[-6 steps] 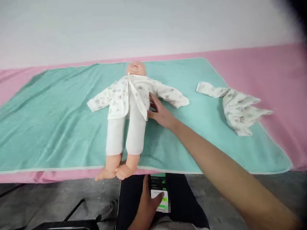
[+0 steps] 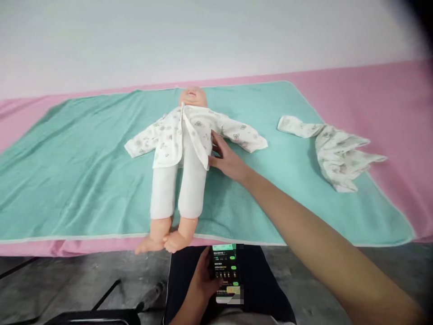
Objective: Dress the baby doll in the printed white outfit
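A: Where is the doll (image 2: 190,155) relative to the hands?

B: On its back on the green cloth (image 2: 94,171), ahead of the wearer. Long axis runs away from the body: feet (image 2: 177,243) at the near edge, head (image 2: 192,97) at the far side.

A: Nearer hand?

B: Right hand (image 2: 230,160). It comes in from the right, across that axis, and touches the side of the printed jacket (image 2: 169,142). Half open, thumb apart from the fingers; no firm hold visible.

A: And the left?

B: Left hand (image 2: 203,286) is low, over the lap, closed around a phone (image 2: 226,266), thumb over the screen. Apart from the doll.

A: Anything else?

B: Crumpled garment (image 2: 334,151), well to the doll's right as viewed, untouched.
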Demonstrator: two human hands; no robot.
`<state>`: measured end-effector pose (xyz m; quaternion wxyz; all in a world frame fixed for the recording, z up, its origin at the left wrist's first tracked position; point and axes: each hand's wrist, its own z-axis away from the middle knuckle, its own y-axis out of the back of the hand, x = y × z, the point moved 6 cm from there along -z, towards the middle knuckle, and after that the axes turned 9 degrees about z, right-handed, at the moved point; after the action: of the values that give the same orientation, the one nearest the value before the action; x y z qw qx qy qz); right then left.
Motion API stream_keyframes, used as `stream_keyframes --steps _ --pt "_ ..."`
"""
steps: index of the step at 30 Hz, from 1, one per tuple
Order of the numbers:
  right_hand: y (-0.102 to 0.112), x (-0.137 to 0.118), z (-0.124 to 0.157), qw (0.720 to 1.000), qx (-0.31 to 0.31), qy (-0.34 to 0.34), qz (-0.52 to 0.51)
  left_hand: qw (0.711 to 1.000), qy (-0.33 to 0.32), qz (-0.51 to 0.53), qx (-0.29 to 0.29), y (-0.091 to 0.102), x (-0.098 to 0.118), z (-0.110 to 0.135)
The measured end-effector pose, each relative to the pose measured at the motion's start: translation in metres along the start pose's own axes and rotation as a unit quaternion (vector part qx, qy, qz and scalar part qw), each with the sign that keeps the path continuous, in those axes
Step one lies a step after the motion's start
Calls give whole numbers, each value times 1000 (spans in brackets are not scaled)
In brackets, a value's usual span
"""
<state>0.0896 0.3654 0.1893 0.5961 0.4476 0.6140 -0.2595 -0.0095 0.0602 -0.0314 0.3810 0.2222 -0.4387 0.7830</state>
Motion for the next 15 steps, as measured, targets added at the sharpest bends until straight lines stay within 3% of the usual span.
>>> stream_keyframes --steps 6,12,15 --pt "1 -1 2 1000 3 -12 0 996 63 63 -3 2 2 6" --pt "1 -2 3 1000 3 -17 4 951 278 130 -27 -15 -6 10" --pt "2 -3 4 1000 2 -15 6 943 301 136 -41 -25 -3 17"
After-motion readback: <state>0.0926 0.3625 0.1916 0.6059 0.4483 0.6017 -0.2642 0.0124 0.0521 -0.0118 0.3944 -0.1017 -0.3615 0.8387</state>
